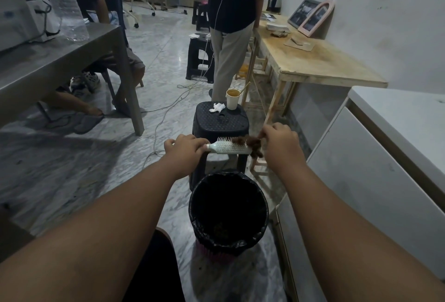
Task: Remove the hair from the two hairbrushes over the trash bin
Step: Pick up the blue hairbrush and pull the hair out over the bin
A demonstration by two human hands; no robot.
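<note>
Holding a pale hairbrush (230,148) level above the floor, the left hand (186,148) is wrapped tight around its handle, with the bristles pointing up and away from the camera. The right hand (279,140) is closed in a pinch on a clump of brown hair (250,145) that sits tangled in the bristles at the far end of the brush head; some of the hair hangs down past the tip of the brush. The two hands are apart, one at each end of the brush.

Below and slightly nearer the camera stands a round trash bin (228,212) lined with a black bag, on the marble floor (72,181). A small dark clump lies at its bottom, too dim to identify. The brush is held above the bin's far rim.

Just behind the bin is a black plastic stool (220,121); on its seat are a paper cup (232,99) with a stick in it, at the far right corner, and a crumpled white tissue (217,107) just left of the cup. A wooden table (313,61) stands along the right wall, and a person in light trousers (228,56) stands at its near left edge. Only one hairbrush is visible.
</note>
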